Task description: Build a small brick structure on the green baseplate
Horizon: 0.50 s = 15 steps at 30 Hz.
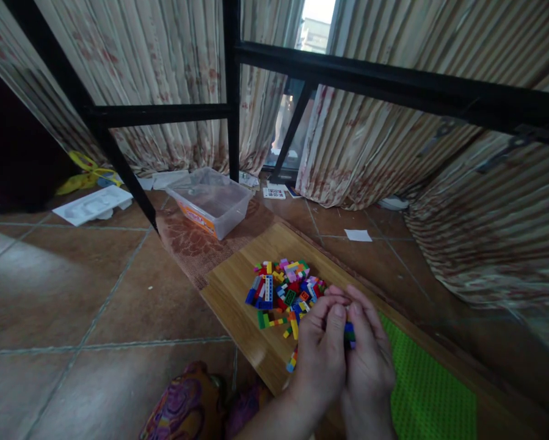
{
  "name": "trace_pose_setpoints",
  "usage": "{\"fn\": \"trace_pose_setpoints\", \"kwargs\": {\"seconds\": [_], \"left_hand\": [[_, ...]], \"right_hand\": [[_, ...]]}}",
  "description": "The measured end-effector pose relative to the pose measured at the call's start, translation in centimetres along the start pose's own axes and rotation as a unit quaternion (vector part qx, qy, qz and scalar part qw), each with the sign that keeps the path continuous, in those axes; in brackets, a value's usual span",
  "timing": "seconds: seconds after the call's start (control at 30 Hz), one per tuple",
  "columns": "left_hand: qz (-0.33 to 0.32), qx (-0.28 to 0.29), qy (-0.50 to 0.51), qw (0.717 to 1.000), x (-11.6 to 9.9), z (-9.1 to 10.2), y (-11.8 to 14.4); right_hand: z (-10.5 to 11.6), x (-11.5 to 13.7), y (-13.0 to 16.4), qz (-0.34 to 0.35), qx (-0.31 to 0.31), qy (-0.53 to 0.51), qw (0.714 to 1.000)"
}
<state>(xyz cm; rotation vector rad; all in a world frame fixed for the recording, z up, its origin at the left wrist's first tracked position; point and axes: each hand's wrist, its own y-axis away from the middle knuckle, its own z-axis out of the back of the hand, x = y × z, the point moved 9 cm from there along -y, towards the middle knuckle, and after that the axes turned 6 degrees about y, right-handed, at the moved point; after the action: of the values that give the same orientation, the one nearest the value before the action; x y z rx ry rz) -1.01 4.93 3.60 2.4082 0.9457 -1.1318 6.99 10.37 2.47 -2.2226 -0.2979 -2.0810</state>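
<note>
Small multicoloured studded bricks (pixel 269 290): smooth hard plastic, slight gloss. Flat bright-green rectangular sheet (pixel 423 373): plastic-looking, bumpy. Long yellow-brown rectangular board (pixel 237 281): wood-grained, smooth, soft sheen. Clear open rectangular box (pixel 234 215): smooth plastic. Reddish-brown patterned mat (pixel 182 247): woven, matt. Pleated cream red-printed curtains (pixel 164 61): matt cloth. Brown square floor tiles (pixel 127 284): glossy.

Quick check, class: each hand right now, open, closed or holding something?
Left hand: closed, cupped around small toy bricks.
Right hand: closed, cupped around the same bricks.
</note>
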Motion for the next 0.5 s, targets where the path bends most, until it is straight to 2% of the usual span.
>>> {"fn": "trace_pose_setpoints", "kwargs": {"seconds": [0.17, 0.37, 0.5], "left_hand": [[-0.030, -0.029, -0.033, 0.999, 0.0, 1.3, -0.3], [-0.035, -0.023, -0.082, 0.996, 0.0, 1.5, -0.2], [-0.001, -0.071, -0.049, 0.996, 0.6, 2.4, -0.6]], "right_hand": [[-0.6, -1.0, -0.3, -0.012, -0.002, -0.030, 0.999], [-0.8, -1.8, -1.1, -0.045, -0.010, -0.041, 0.998], [-1.3, -2.3, -1.5, -0.059, -0.010, -0.059, 0.996]]}}
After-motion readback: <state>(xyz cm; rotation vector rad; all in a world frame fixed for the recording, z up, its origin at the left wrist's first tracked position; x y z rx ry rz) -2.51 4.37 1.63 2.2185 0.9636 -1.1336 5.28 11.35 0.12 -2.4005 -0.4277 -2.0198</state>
